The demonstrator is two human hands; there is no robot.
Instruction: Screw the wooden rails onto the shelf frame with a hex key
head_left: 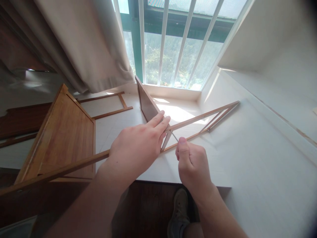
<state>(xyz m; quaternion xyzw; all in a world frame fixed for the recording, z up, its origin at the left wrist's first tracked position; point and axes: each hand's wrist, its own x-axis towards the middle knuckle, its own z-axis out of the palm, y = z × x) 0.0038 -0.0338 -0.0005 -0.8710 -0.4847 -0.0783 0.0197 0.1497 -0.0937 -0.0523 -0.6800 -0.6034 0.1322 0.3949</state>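
My left hand (141,142) grips the wooden frame (193,121) near a corner where a long rail meets a short crosspiece. Its fingers reach over the wood and touch the brown panel (148,102) behind; the thumb is hidden. My right hand (194,162) is closed in a fist around a thin metal tool (174,135), thumb on top. The tool's handle end is hidden in the fist, so I cannot tell its exact kind. Its shaft points up and left, with the tip at the rail joint beside my left fingers.
A framed wooden panel (71,135) stands at the left, with a slim wooden frame (114,114) lying behind it. All rest on a white ledge (158,172) below a barred window (178,46). A beige curtain (94,43) hangs left; a white wall (267,138) closes the right.
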